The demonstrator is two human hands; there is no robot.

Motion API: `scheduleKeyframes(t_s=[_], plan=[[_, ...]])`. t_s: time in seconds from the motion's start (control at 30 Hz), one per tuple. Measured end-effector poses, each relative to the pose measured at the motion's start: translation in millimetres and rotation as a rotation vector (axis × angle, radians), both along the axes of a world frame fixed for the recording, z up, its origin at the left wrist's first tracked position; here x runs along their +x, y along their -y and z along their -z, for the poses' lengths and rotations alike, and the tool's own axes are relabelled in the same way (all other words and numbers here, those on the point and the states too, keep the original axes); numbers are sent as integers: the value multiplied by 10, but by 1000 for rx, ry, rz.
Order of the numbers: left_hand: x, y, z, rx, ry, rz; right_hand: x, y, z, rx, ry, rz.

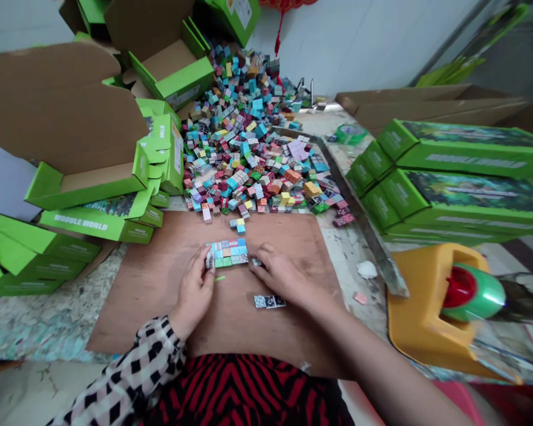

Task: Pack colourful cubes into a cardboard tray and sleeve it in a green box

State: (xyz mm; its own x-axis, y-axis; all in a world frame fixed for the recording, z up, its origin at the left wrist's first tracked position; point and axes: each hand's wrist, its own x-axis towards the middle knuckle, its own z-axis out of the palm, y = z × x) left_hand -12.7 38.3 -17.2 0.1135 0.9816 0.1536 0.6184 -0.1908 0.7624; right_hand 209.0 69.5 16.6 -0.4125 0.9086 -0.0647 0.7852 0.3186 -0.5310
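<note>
A row of small printed cubes (pixel 226 253), set edge to edge in a rectangular group, lies on the brown board. My left hand (pixel 196 291) grips its left end, fingers curled round a grey-patterned cube. Just off the right end, my right hand (pixel 275 273) pinches a small greyish cube (pixel 256 261), mostly covered by the fingers. Closer to my body is a short strip of black-and-grey cubes (pixel 270 302). A few joined cubes (pixel 238 225) sit beyond the group, and a thin green sliver (pixel 221 278) lies in front of it.
A large heap of colourful cubes (pixel 249 154) fills the back, bounded on the right by a metal bar (pixel 359 216). Green boxes, some open (pixel 89 183), stand at left; closed green boxes (pixel 462 195) are stacked at right. A yellow tape dispenser (pixel 413 302) stands near right.
</note>
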Motion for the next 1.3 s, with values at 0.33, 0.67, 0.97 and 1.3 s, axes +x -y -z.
scheduleKeyframes(t_s=[0.33,0.67,0.97,1.3], plan=[[101,-5,-344,263,-277,384,410,407,-260,-40,10,-41],[516,189,-233,-11,-305,621,285,824,49,-126,-61,21],[483,159,-274,-56,-186,625,133,839,-63,-94,108,50],[188,-464,-513,69,-622,314,-78,549,-78,-105,55,122]])
